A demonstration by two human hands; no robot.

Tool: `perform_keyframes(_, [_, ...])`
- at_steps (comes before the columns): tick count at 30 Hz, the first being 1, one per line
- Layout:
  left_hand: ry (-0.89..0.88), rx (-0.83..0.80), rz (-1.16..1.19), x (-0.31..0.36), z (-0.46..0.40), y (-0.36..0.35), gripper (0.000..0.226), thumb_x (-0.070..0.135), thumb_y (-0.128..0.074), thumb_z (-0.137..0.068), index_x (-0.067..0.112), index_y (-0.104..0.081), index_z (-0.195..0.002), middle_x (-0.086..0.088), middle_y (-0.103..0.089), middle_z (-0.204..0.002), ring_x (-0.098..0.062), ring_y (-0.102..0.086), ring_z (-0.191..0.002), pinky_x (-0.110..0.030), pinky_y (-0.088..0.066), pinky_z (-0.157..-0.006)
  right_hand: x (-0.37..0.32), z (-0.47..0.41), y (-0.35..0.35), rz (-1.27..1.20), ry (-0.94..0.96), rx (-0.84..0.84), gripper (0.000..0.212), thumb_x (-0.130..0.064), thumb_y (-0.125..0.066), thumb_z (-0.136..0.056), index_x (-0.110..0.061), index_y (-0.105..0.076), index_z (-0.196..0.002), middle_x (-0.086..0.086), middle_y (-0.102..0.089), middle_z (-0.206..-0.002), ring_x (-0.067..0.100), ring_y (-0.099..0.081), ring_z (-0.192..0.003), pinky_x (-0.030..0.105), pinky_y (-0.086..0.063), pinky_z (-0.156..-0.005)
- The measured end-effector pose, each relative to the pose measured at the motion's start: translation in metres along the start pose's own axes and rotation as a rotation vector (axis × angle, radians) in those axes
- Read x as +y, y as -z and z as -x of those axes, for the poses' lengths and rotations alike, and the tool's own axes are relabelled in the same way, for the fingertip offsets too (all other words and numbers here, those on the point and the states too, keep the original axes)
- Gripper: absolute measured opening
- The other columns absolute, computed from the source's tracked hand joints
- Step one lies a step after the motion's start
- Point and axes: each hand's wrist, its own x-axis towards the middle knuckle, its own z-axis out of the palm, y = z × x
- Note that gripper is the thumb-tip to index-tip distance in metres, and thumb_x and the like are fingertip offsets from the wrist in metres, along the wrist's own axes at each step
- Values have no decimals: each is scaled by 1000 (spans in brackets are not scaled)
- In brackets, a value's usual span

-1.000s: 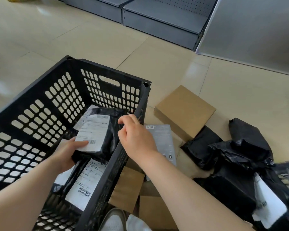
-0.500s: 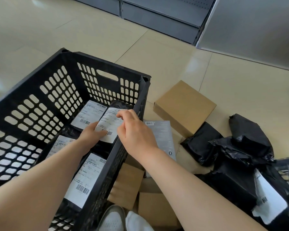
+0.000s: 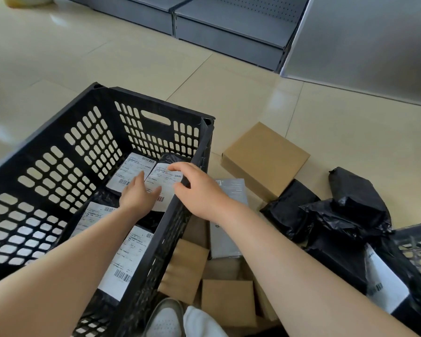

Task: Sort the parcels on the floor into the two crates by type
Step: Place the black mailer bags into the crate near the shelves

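Hands first: our left hand lies flat, fingers straight, on the labelled black bag inside the black crate, so we reckon we're just settling it. Our right hand hovers loosely curled at the rim, holding nothing. Next up, probably the black bags on the floor; brown boxes sit between, second crate far right.
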Motion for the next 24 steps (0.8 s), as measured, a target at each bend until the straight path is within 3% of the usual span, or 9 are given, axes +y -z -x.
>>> perform_keyframes(3, [-36, 1, 149, 21, 11, 16, 70, 47, -46, -99, 24, -16, -157, -8, -28, -161, -32, -28, -145, -50, -27, -116, -3, 6, 13, -18, -8, -123, 50, -37, -50, -101, -31, -38, -150, -11, -30, -160, 13, -33, -144, 36, -31, -116])
perform_keyframes(8, [-123, 45, 434, 72, 34, 48, 60, 47, -39, -101, 30, -22, -156, -3, -30, -160, -25, -30, -145, -46, -25, -116, -5, 24, 43, -17, -28, -168, 54, -42, -51, -101, -33, -34, -152, -5, -35, -158, 16, -35, -143, 30, -31, -109])
perform_keyframes(11, [-215, 54, 483, 101, 47, 59, 57, 47, -39, -100, 32, -27, -154, 1, -35, -157, -19, -33, -143, -40, -26, -116, 7, 37, 65, 37, -61, -150, 57, -43, -51, -101, -32, -32, -153, -5, -34, -159, 16, -38, -142, 29, -31, -109])
perform_keyframes(14, [-327, 67, 445, 130, 61, 60, 55, 43, -41, -101, 30, -30, -154, 2, -38, -155, -16, -33, -143, -32, -24, -112, 22, 53, 90, 57, -104, -115, 59, -43, -51, -101, -30, -30, -154, -4, -30, -162, 17, -31, -147, 34, -26, -117])
perform_keyframes(19, [-546, 149, 132, 172, 85, 45, 54, 36, -41, -102, 23, -30, -154, -1, -27, -161, -19, -11, -150, -38, -9, -120, 56, 87, 134, 88, -208, -11, 62, -43, -50, -102, -25, -26, -156, 1, -27, -163, 18, -27, -149, 29, -23, -115])
perform_keyframes(24, [-765, 134, -60, 183, 107, 2, 53, 34, -45, -102, 23, -33, -153, -1, -26, -161, -21, -10, -151, -39, -9, -122, 109, 114, 156, 79, -328, 64, 65, -55, -48, -98, -33, -25, -155, 0, -28, -162, 21, -32, -146, 36, -29, -117])
